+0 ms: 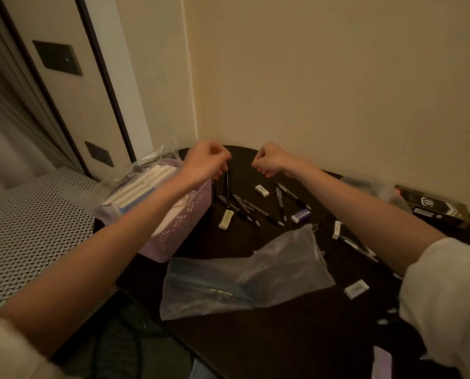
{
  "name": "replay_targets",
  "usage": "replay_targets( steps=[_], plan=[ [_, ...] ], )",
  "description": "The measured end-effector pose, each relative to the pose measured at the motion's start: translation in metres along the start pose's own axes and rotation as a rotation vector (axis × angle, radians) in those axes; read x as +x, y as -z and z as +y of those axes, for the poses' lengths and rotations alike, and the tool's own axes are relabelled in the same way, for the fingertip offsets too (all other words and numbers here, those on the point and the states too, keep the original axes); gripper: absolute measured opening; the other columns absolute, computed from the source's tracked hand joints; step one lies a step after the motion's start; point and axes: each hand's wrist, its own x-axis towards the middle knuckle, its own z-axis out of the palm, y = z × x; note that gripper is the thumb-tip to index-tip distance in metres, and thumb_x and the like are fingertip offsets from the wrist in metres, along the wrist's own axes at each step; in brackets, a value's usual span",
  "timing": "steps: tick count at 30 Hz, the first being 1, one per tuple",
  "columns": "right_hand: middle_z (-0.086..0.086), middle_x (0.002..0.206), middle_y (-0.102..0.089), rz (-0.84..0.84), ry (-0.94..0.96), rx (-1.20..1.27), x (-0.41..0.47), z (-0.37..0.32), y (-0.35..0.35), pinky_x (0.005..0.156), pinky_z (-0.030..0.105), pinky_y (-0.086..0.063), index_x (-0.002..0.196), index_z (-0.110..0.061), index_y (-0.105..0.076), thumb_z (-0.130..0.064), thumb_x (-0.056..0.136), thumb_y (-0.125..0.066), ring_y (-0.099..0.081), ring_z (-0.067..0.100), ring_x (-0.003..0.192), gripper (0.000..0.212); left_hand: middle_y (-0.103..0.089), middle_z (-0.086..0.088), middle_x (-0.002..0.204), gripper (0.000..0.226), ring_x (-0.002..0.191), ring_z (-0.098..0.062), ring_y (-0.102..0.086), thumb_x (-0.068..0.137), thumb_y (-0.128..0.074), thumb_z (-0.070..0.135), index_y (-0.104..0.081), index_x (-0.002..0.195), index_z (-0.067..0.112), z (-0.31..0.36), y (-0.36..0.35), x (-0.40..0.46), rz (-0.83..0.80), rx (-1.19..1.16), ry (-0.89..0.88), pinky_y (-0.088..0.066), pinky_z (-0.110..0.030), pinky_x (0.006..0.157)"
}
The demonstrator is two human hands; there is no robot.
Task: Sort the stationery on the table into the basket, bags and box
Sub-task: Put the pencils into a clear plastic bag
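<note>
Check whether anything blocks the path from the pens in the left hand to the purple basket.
Nothing visible does. The left hand holds the pens right beside the basket, whose top is open.

Lighting: dim, warm yellow cast; dark worktop (296, 337) swallows detail. Image soft throughout, fingers (217, 160) motion-blurred. Wide-angle bending at edges.
</note>
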Motion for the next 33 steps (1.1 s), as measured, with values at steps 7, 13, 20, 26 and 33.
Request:
replay_targets(
  steps=[7, 13, 20, 26, 33],
  plan=[
    [0.02, 0.107, -0.062, -0.163, -0.189, 0.054, 0.058, 0.004, -0.054, 0.073, 0.033, -0.057, 0.134, 0.003, -0.037, -0.01, 0.094, -0.055, -0.065, 0.027, 0.093, 0.046, -0.07, -0.019, 0.1, 0.022, 0.092, -0.029, -0.065, 0.088, -0.056, 0.009, -0.072, 0.098, -0.002, -0.036, 0.018, 0.102, -0.118, 0.591, 0.017, -0.05, -0.036, 0.079],
    [0.011, 0.093, -0.06, -0.17, -0.175, -0.056, 0.102, 0.01, -0.074, 0.058, 0.027, -0.052, 0.085, -0.008, -0.047, -0.024, 0.089, -0.065, -0.061, 0.022, 0.082, 0.024, -0.068, -0.018, 0.103, 0.024, 0.092, -0.03, -0.065, 0.091, -0.057, 0.013, -0.066, 0.105, -0.005, -0.059, 0.008, 0.15, -0.316, 0.784, 0.128, -0.052, -0.034, 0.073],
    [0.006, 0.077, -0.05, -0.165, -0.144, -0.237, 0.127, 0.014, -0.099, 0.062, 0.032, -0.044, 0.072, -0.012, -0.046, -0.024, 0.088, -0.062, -0.056, 0.025, 0.079, 0.026, -0.059, -0.009, 0.091, 0.027, 0.086, -0.024, -0.062, 0.095, -0.058, 0.02, -0.054, 0.115, 0.002, -0.069, -0.009, 0.172, -0.468, 0.822, 0.326, -0.053, -0.036, 0.078],
    [0.009, 0.08, -0.045, -0.309, -0.241, -0.152, 0.132, 0.02, -0.088, 0.054, 0.029, -0.038, 0.085, -0.007, -0.047, -0.022, 0.101, -0.04, -0.048, 0.022, 0.067, 0.023, -0.064, -0.019, 0.108, 0.04, 0.092, -0.031, -0.064, 0.092, -0.063, 0.022, -0.052, 0.123, -0.002, -0.083, -0.022, 0.176, -0.526, 0.827, 0.435, -0.055, -0.041, 0.085],
    [0.014, 0.082, -0.044, -0.232, -0.441, 0.69, 0.129, 0.03, -0.068, 0.043, 0.029, -0.051, 0.103, -0.003, -0.037, -0.02, 0.103, -0.034, -0.051, 0.022, 0.065, 0.018, -0.062, -0.021, 0.12, 0.059, 0.107, -0.034, -0.064, 0.088, -0.069, 0.027, -0.043, 0.133, 0.0, -0.092, -0.038, 0.184, -0.606, 0.814, 0.538, -0.055, -0.039, 0.087]
  ],
)
